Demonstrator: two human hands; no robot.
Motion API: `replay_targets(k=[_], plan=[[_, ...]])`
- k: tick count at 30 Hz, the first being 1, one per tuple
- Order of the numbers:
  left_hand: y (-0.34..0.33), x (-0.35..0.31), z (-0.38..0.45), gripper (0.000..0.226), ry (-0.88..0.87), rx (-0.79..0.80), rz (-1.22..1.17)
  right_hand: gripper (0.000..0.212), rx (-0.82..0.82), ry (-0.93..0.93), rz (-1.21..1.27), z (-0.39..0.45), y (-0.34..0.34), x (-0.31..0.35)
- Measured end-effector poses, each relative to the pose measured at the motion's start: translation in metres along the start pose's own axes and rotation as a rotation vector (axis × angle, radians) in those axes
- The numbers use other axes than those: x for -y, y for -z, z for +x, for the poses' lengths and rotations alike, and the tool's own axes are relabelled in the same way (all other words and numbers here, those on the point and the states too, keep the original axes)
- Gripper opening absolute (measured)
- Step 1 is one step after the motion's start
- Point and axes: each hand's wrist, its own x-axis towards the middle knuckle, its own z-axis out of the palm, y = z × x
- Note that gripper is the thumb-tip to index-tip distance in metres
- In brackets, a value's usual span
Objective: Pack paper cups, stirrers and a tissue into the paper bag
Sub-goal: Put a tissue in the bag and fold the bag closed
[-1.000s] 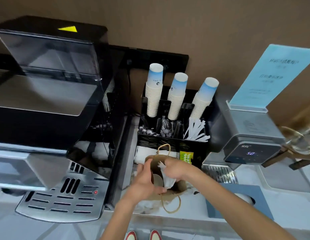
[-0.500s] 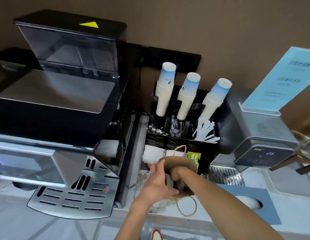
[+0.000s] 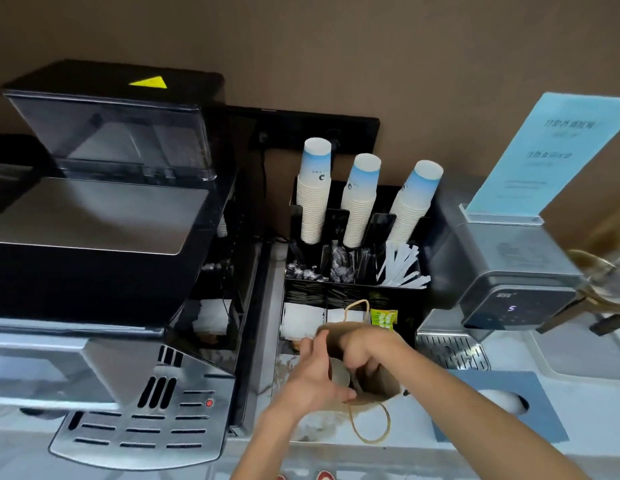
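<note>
We have the brown paper bag standing open on the pale marbled desk, just in front of the black condiment organiser. Our left hand is clamped on the bag's near-left rim, thumb along the edge, holding the mouth wide. Our right hand is curled down inside the opening; we cannot tell whether its fingers grip anything, since they are hidden by the bag wall. A white paper cup shows inside the bag, between the two hands. No tissue or stirrer can be made out in there.

We judge the step in hand to be seating an item deep in the bag. To do it well, we should keep the left hand firm on the rim so the thin paper does not fold inward, and push the load down beside the cup rather than on top of it, so nothing crushes. The right hand should come out straight up, clear of the twisted paper handles, which could snag a wrist and tip the bag.

The white wrapped stirrers and the three stacks of blue-and-white paper cups stand in the organiser, near at hand if more are wanted
</note>
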Motion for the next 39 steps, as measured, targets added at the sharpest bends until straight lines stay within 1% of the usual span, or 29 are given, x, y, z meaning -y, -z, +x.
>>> replay_targets(k=[1,2,3,4,5,6,7,8,9,10,11,13,15,18,19,21,26,30,32,34,35,37,38,39], plan=[[0.001,0.0,0.0,0.117,-0.004,0.001,0.005,0.011,-0.033,0.025,-0.002,-0.007,0.002,-0.001],[0.001,0.0,0.0,0.116,-0.012,-0.003,0.016,0.007,-0.067,0.065,0.031,-0.013,0.005,-0.003],[0.001,0.0,0.0,0.113,-0.024,-0.007,0.026,0.014,-0.103,0.117,0.1,-0.022,0.008,-0.01],[0.001,0.0,0.0,0.11,-0.034,-0.006,0.025,0.019,-0.152,0.175,0.258,-0.032,0.008,-0.021],[0.001,0.0,0.0,0.107,-0.044,-0.003,0.012,0.024,-0.212,0.234,0.491,-0.043,0.008,-0.032],[0.001,0.0,0.0,0.103,-0.055,0.0,-0.004,0.03,-0.311,0.286,0.69,-0.055,0.007,-0.046],[0.001,0.001,0.0,0.099,-0.071,0.0,-0.013,0.036,-0.406,0.327,0.82,-0.061,0.003,-0.064],[0.002,0.002,0.0,0.095,-0.089,-0.001,-0.014,0.042,-0.483,0.338,0.845,-0.066,-0.005,-0.078],[0.003,0.003,0.0,0.09,-0.106,-0.003,-0.015,0.048,-0.527,0.32,0.828,-0.066,-0.015,-0.091],[0.004,0.005,-0.001,0.087,-0.123,-0.006,-0.017,0.053,-0.528,0.29,0.791,-0.064,-0.027,-0.1],[0.006,0.006,-0.001,0.084,-0.138,-0.01,-0.023,0.057,-0.497,0.265,0.774,-0.057,-0.041,-0.109],[0.009,0.007,-0.002,0.08,-0.171,-0.019,-0.047,0.06,-0.424,0.225,0.817,-0.043,-0.065,-0.117],[0.014,0.01,-0.004,0.084,-0.204,-0.021,-0.066,0.062,-0.395,0.221,0.838,-0.03,-0.083,-0.118],[0.021,0.02,-0.012,0.098,-0.269,-0.048,-0.088,0.066,-0.422,0.222,0.854,-0.014,-0.102,-0.114],[0.023,0.026,-0.014,0.1,-0.277,-0.074,-0.096,0.065,-0.45,0.213,0.87,-0.01,-0.107,-0.112],[0.024,0.039,-0.018,0.095,-0.253,-0.119,-0.116,0.062,-0.515,0.182,0.876,-0.005,-0.114,-0.107],[0.007,0.054,-0.008,0.066,-0.208,-0.086,-0.037,0.058,-0.636,0.155,0.817,0.001,-0.118,-0.095],[-0.016,0.061,0.014,0.05,-0.22,-0.162,-0.08,0.049,-0.651,0.174,0.743,0.01,-0.115,-0.091],[-0.021,0.065,0.025,0.048,-0.2,-0.183,-0.067,0.041,-0.632,0.188,0.708,0.016,-0.114,-0.09],[-0.022,0.07,0.033,0.048,-0.16,-0.167,0.032,0.039,-0.614,0.181,0.706,0.022,-0.114,-0.088],[-0.023,0.073,0.037,0.053,-0.132,-0.156,0.069,0.042,-0.604,0.174,0.713,0.025,-0.114,-0.088],[-0.025,0.08,0.042,0.068,-0.077,-0.14,0.053,0.044,-0.577,0.147,0.719,0.032,-0.117,-0.088],[-0.026,0.081,0.044,0.068,-0.058,-0.13,0.038,0.04,-0.561,0.128,0.722,0.037,-0.12,-0.089],[-0.027,0.081,0.045,0.061,-0.056,-0.114,0.041,0.034,-0.539,0.108,0.727,0.042,-0.123,-0.09]])
